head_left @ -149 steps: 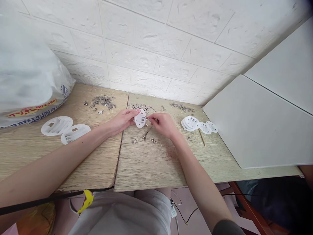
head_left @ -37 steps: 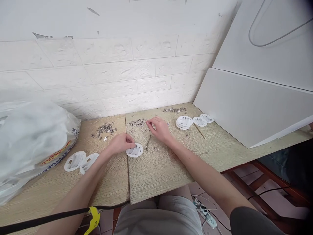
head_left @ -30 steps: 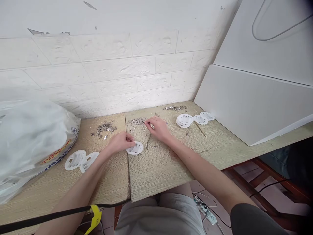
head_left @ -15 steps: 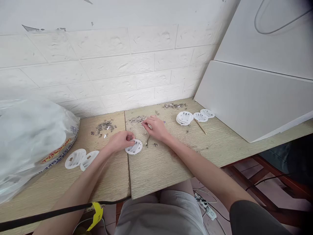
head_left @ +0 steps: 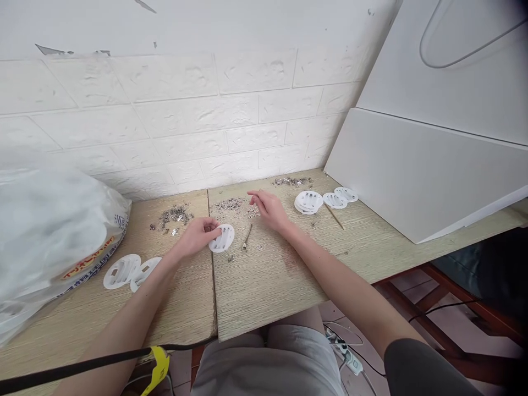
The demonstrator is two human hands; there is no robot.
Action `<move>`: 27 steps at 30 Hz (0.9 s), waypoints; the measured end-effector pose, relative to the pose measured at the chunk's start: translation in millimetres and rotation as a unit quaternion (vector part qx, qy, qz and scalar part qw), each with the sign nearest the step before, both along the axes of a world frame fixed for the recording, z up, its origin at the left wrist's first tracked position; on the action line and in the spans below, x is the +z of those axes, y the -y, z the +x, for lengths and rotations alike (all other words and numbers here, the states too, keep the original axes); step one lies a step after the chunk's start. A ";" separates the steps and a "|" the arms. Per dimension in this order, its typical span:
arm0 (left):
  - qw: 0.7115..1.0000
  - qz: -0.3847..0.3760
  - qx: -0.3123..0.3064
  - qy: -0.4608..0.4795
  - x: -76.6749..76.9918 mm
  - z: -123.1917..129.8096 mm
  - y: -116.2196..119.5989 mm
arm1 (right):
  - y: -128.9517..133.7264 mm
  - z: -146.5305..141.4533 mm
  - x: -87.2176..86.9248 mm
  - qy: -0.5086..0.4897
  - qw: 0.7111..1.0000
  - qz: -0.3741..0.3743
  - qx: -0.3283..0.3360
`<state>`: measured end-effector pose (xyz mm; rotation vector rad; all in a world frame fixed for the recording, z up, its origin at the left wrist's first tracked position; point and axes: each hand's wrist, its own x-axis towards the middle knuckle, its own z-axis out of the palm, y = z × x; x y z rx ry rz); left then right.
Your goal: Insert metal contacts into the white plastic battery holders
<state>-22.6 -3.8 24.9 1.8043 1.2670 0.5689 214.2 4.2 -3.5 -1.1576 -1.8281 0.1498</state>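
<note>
My left hand (head_left: pixel 201 235) grips a round white plastic disc (head_left: pixel 223 240) by its left side, thumb over its top. Slots and small metal pieces show on the disc, which is tilted slightly over the seam between two boards. My right hand (head_left: pixel 267 209) is beside a scatter of small metal parts (head_left: pixel 231 204), its index finger stretched out and apart from the thumb. I see nothing between its fingers. Between the hands, nearer me, lies a thin tool with a pale tip (head_left: pixel 246 240). A few loose metal bits (head_left: pixel 231 258) lie near the disc.
More metal parts lie in piles at the left (head_left: pixel 175 215) and back (head_left: pixel 292 181). Stacked white discs (head_left: pixel 308 202) and a thin stick (head_left: pixel 335 218) are at the right. Two discs (head_left: pixel 122 271) lie beside a large plastic bag (head_left: pixel 61 236). White panels (head_left: pixel 424 176) stand at the right.
My right hand has moved right, and its index finger has straightened out of a pinch. The disc in my left hand has turned and shifted slightly. The thin tool shows more fully.
</note>
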 end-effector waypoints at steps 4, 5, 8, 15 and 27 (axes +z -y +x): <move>0.997 0.014 0.066 0.038 -1.1 2.0 -2.0 | 5.5 1.6 4.3 -0.014 0.999 -0.017 0.023; 0.996 0.025 0.077 0.031 -1.2 2.4 -2.3 | 7.2 0.5 5.4 -0.008 0.999 -0.021 0.032; 0.995 0.039 0.091 0.029 -1.5 3.3 -3.2 | 11.2 -3.6 8.3 0.039 0.997 -0.039 0.052; 0.990 0.040 0.123 0.050 -4.8 0.8 -5.3 | 15.3 -5.4 13.3 0.135 0.989 -0.056 0.037; 0.976 0.007 0.178 0.124 -14.1 -1.6 -13.5 | 40.9 -41.5 19.5 0.266 0.931 -0.049 0.243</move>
